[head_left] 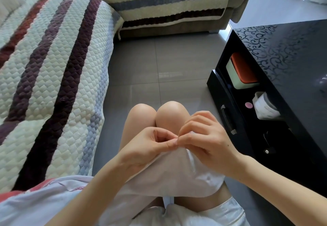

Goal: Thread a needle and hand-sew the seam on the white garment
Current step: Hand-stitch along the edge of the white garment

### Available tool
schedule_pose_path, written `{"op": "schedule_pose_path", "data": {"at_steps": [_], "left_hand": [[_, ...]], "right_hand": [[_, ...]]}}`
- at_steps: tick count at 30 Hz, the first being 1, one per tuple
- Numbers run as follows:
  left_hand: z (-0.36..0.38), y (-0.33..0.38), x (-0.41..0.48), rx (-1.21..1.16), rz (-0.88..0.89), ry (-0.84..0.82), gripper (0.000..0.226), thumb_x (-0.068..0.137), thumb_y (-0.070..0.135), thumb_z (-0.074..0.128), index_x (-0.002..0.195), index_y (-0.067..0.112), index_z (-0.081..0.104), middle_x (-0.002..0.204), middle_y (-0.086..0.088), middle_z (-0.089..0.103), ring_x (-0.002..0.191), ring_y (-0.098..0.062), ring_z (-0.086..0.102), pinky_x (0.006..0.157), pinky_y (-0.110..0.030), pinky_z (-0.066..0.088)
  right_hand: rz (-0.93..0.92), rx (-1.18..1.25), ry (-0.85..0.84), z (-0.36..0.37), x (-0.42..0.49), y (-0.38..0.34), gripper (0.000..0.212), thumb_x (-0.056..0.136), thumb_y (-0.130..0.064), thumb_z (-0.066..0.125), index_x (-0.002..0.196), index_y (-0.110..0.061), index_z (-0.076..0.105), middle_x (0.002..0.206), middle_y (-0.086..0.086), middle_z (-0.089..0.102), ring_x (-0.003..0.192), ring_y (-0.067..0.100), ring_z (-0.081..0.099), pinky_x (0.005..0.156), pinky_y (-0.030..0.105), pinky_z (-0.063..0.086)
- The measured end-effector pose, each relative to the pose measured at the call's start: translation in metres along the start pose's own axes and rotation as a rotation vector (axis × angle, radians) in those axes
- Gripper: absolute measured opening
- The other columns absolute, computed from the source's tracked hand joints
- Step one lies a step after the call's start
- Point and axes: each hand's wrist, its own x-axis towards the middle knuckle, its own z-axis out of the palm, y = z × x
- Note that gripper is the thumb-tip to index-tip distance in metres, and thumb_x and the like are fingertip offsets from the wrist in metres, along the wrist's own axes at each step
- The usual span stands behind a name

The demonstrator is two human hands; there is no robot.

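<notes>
The white garment (175,176) lies draped over my thighs, its upper edge lifted toward my knees. My left hand (150,146) pinches that upper edge between thumb and forefinger. My right hand (205,137) meets it fingertip to fingertip, its thumb and forefinger pinched together at the same spot on the edge, the other fingers curled above. The needle and thread are too small to make out between the fingertips.
A sofa with a striped quilted cover (53,77) runs along my left and across the back. A black coffee table (286,77) stands on the right, its open shelf holding an orange-lidded box (242,70) and a white jar (265,107). Grey floor tiles (150,63) lie ahead.
</notes>
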Motion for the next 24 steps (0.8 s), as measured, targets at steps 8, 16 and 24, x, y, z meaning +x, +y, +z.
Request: {"op": "schedule_pose_path", "data": {"at_steps": [8, 16, 24], "left_hand": [[0.002, 0.0, 0.001, 0.393, 0.057, 0.126, 0.019, 0.085, 0.026, 0.071, 0.066, 0.027, 0.07, 0.063, 0.015, 0.063, 0.065, 0.0, 0.054, 0.062, -0.018, 0.043], [-0.001, -0.001, 0.001, 0.177, -0.007, 0.079, 0.012, 0.086, 0.013, 0.069, 0.077, 0.016, 0.077, 0.073, 0.004, 0.071, 0.071, -0.004, 0.06, 0.07, -0.019, 0.046], [-0.001, 0.002, -0.001, 0.037, -0.051, 0.006, 0.008, 0.082, 0.015, 0.07, 0.08, 0.013, 0.078, 0.08, -0.004, 0.073, 0.074, -0.008, 0.065, 0.072, -0.019, 0.052]], "right_hand": [[-0.018, 0.244, 0.06, -0.006, 0.015, -0.021, 0.012, 0.089, -0.002, 0.056, 0.087, -0.008, 0.066, 0.071, 0.008, 0.058, 0.07, 0.024, 0.057, 0.093, 0.043, 0.048], [0.912, 1.301, -0.056, -0.028, 0.048, 0.013, 0.009, 0.091, -0.02, 0.048, 0.088, -0.012, 0.043, 0.067, 0.009, 0.058, 0.051, 0.019, 0.057, 0.047, 0.024, 0.046], [1.045, 0.451, 0.063, 0.001, 0.064, 0.14, 0.023, 0.097, -0.011, 0.048, 0.078, -0.024, 0.049, 0.055, -0.005, 0.039, 0.045, 0.007, 0.03, 0.043, 0.022, 0.024]]}}
